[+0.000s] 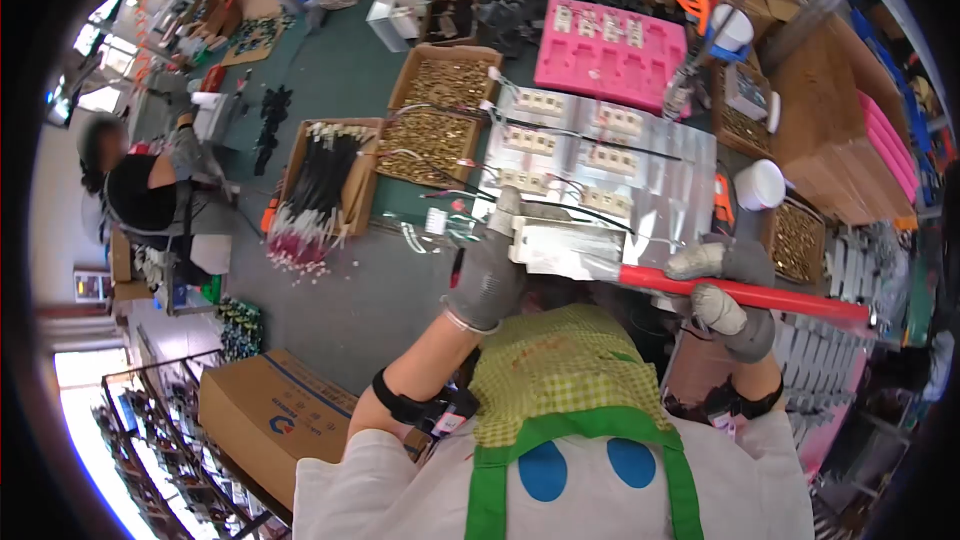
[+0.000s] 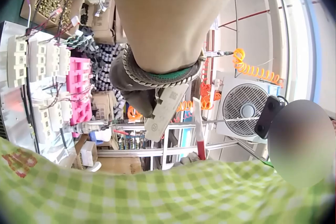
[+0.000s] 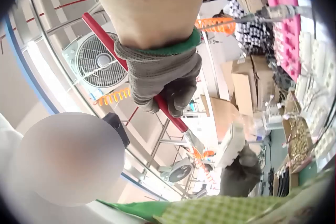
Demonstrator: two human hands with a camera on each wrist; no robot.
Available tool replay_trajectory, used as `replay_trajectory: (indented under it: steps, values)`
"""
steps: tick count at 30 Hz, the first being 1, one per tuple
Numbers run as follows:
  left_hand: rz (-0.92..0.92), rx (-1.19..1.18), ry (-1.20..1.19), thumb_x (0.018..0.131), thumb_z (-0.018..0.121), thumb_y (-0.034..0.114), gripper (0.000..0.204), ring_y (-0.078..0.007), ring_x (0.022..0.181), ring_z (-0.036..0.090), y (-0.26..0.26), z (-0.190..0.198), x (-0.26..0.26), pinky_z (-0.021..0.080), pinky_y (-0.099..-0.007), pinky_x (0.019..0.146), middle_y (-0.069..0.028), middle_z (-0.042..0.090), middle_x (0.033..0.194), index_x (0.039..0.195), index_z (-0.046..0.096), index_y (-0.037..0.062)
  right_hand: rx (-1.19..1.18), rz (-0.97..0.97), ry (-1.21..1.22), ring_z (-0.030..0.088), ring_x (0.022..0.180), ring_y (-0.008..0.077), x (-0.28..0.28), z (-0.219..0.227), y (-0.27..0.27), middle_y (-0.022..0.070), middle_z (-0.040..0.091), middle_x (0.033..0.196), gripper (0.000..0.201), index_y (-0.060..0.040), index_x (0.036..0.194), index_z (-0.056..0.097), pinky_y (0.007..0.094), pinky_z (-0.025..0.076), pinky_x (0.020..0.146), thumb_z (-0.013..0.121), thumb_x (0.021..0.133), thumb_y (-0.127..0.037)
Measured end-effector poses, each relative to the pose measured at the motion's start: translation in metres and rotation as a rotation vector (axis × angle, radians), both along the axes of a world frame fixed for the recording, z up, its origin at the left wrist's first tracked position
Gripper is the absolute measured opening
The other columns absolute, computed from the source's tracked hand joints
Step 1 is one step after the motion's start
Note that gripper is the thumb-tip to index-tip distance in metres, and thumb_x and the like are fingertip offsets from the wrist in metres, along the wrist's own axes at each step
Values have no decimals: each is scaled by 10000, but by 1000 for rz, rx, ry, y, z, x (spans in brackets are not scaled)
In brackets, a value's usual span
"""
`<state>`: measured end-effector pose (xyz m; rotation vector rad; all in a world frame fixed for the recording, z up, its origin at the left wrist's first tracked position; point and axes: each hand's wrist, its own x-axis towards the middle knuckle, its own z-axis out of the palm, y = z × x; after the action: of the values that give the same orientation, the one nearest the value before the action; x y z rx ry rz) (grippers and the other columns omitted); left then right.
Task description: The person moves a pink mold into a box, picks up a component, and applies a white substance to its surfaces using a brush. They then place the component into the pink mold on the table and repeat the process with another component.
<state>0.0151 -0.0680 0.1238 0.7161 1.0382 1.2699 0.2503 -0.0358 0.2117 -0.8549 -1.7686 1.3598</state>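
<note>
My gloved left hand [image 1: 490, 275] grips a pale rectangular piece [image 1: 565, 245] by its left end, thumb along its top. A printed square code and notched edges show on this piece [image 2: 167, 113] in the left wrist view. In my gloved right hand [image 1: 725, 290] is a long red-handled tool [image 1: 810, 303], its fingers curled round the handle. A flat metal blade at the tool's left end reaches the right end of the pale piece in the head view. Beyond both hands lies a metal panel [image 1: 690, 155] with several white terminal blocks [image 1: 605, 202] and loose wires.
A pink foam tray [image 1: 610, 55] stands behind the panel. Boxes of brass parts [image 1: 430, 145] and a box of black cables [image 1: 335, 175] lie to the left. White tubs [image 1: 760, 185] and a large carton [image 1: 835, 120] stand at right. Another person [image 1: 150, 180] sits far left.
</note>
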Motion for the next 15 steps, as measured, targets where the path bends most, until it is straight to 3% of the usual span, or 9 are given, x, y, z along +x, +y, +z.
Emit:
replay_trajectory:
  steps: [1, 2, 3, 8, 9, 11, 13, 14, 15]
  values:
    - [-42, 261, 580, 805, 489, 150, 356, -212, 758, 591, -6, -16, -10, 476, -315, 648, -118, 605, 884, 1117, 437, -12, -86, -27, 37, 527, 555, 152, -2, -3, -1, 107, 568, 671, 312, 22, 866, 602, 254, 406, 503, 587, 722, -255]
    - [79, 470, 1184, 723, 571, -31, 587, -238, 780, 592, -12, -32, -19, 479, -345, 670, -140, 595, 928, 1254, 319, -18, -169, -36, 78, 523, 561, 144, 0, -8, -2, 104, 558, 670, 313, 20, 862, 597, 250, 406, 507, 577, 720, -258]
    - [-4, 306, 1367, 699, 625, 31, 697, -280, 778, 592, -16, -4, -20, 478, -351, 659, -167, 584, 937, 1296, 265, 7, -177, -73, 99, 510, 554, 133, 0, -10, -3, 96, 541, 675, 319, 16, 866, 580, 243, 402, 504, 567, 718, -266]
    - [103, 440, 1314, 744, 556, 10, 641, -270, 660, 588, -13, -19, -30, 473, -342, 566, -144, 603, 824, 1307, 253, 55, -101, -200, -61, 455, 547, 91, 28, -5, -7, 63, 499, 738, 360, -6, 904, 503, 213, 367, 490, 551, 756, -331]
    - [81, 409, 1065, 740, 521, -18, 635, -283, 662, 590, -10, -32, -32, 471, -342, 553, -153, 597, 822, 1309, 241, 18, -77, -253, -52, 453, 541, 87, 33, -7, -6, 52, 494, 727, 355, -11, 900, 506, 209, 362, 482, 550, 762, -336]
    - [120, 371, 1180, 738, 490, -50, 632, -289, 688, 581, -13, -19, -30, 467, -347, 584, -170, 588, 852, 1312, 230, -4, -111, -241, 57, 455, 531, 86, 35, -5, -3, 43, 492, 711, 341, -20, 906, 506, 205, 361, 473, 554, 770, -330]
    - [371, 754, 1698, 723, 457, -6, 577, -245, 646, 457, -8, -28, -24, 409, -301, 647, -145, 482, 805, 1262, 279, -105, -80, -211, 138, 459, 526, 87, 15, -8, -7, 41, 489, 704, 346, -25, 918, 506, 203, 366, 473, 555, 776, -337]
    - [261, 746, 1616, 689, 470, -16, 611, -235, 661, 457, -7, -23, -18, 410, -291, 672, -135, 497, 839, 1251, 265, -142, -65, -190, 158, 462, 526, 89, 2, -12, -8, 40, 488, 702, 353, -26, 924, 506, 203, 371, 475, 556, 778, -345]
    - [53, 522, 1600, 670, 475, -26, 636, -239, 681, 466, -11, -7, -15, 408, -299, 684, -154, 508, 914, 1252, 251, -150, -146, -168, 56, 463, 530, 96, -3, -12, -8, 48, 485, 706, 381, -31, 945, 502, 208, 377, 474, 561, 775, -366]
